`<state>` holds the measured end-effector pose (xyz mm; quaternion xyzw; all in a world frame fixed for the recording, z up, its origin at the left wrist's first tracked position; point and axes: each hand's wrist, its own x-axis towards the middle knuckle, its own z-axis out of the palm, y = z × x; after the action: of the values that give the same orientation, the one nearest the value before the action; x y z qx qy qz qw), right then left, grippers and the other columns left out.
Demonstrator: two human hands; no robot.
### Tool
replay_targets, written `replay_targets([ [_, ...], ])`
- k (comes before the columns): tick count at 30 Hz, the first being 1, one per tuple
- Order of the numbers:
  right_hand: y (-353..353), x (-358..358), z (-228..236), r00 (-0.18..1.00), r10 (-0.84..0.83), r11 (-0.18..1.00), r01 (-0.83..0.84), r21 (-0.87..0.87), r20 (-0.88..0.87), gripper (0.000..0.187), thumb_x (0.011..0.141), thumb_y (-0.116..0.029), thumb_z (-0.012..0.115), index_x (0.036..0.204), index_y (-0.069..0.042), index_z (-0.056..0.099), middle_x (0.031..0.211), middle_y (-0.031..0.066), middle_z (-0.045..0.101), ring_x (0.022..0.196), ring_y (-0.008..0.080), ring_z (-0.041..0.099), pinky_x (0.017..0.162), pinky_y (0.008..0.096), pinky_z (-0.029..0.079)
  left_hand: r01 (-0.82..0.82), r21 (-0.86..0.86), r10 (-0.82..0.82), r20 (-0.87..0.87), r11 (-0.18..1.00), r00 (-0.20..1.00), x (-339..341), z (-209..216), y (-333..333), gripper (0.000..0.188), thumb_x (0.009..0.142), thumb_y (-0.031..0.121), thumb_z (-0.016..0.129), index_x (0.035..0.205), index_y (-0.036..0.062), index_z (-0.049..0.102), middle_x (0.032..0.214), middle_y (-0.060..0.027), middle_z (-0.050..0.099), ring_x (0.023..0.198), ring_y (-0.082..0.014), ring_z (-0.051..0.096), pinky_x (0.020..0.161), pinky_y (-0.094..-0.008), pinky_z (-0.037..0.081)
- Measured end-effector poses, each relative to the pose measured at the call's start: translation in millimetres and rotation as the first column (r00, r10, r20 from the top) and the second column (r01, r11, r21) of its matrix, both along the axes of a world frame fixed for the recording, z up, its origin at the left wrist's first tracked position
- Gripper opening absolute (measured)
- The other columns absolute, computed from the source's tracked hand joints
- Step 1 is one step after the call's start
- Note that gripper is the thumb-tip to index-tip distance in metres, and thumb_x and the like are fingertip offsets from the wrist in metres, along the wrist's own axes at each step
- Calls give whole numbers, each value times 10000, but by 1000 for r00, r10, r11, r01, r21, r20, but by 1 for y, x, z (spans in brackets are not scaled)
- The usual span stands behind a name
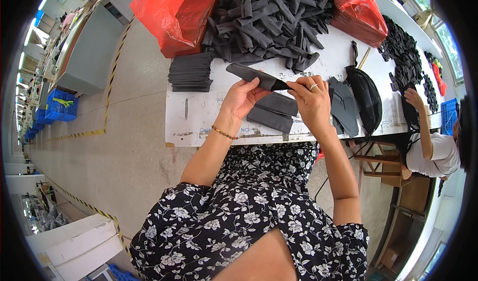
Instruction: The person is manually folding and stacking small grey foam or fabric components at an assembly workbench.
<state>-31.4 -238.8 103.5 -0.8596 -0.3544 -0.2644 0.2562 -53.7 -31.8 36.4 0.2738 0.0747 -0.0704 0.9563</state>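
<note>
White table (199, 116): large heap of dark fabric strips (269, 19) at its far side, a neat stack (190, 71) left of the heap. Nearer the table's front edge, left hand (242, 99) and right hand (311, 101) both pinch one dark strip (254, 75), fingers closed on it, above flat pieces (274, 112).

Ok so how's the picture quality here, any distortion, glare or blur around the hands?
Head view: strong fisheye bending, so the white table edge curves and the corners are black. Even daylight, soft shadows, bright glare at the windows along the rim. The left hand, right hand and the dark fabric strip they hold are sharp.
</note>
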Motion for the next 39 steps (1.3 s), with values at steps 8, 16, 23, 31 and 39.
replay_targets([
  [8, 13, -11, -3, 983, -41, 995, 56, -79, 181, 416, 694, -137, 726, 1099, -82, 650, 995, 14, 583, 928, 225, 537, 817, 382, 418, -168, 198, 157, 70, 966, 985, -11, 26, -27, 326, 948, 31, 523, 1271, -10, 507, 1161, -163, 619, 1076, -255, 622, 935, -386, 537],
  [16, 46, -37, -6, 988, 9, 994, 9, 111, -154, 636, 699, -70, 747, 1277, -66, 483, 1112, 158, 550, 1010, 345, 523, 842, 439, 415, -283, 8, 275, 208, 959, 939, -11, 35, -36, 304, 958, 162, 565, 1230, 33, 525, 1063, -140, 662, 1130, -291, 587, 962, -449, 497],
  [23, 25, -40, -23, 958, 144, 983, -110, 144, -250, 410, 676, 72, 679, 1047, -18, 530, 1103, 188, 551, 1021, 376, 536, 853, 441, 467, -252, -58, 259, 201, 966, 945, -16, 23, -49, 279, 973, 255, 552, 1117, 16, 553, 919, -111, 671, 1098, -289, 599, 922, -400, 503],
  [31, 25, -47, -26, 943, 129, 990, -103, 98, -308, 250, 748, 2, 721, 934, -15, 555, 1064, 183, 549, 949, 354, 554, 768, 414, 493, -357, -23, 358, 63, 934, 932, -15, 24, -35, 278, 979, 242, 544, 1089, -13, 557, 911, -121, 676, 1031, -268, 628, 914, -342, 496],
  [39, 39, -34, -31, 955, 210, 971, -178, 161, -208, 227, 765, 13, 700, 965, 1, 593, 1044, 160, 590, 887, 343, 597, 731, 400, 512, -342, -73, 344, 17, 937, 939, -22, 20, -62, 299, 980, 258, 547, 1092, -18, 579, 989, -133, 682, 971, -218, 639, 886, -335, 500],
])
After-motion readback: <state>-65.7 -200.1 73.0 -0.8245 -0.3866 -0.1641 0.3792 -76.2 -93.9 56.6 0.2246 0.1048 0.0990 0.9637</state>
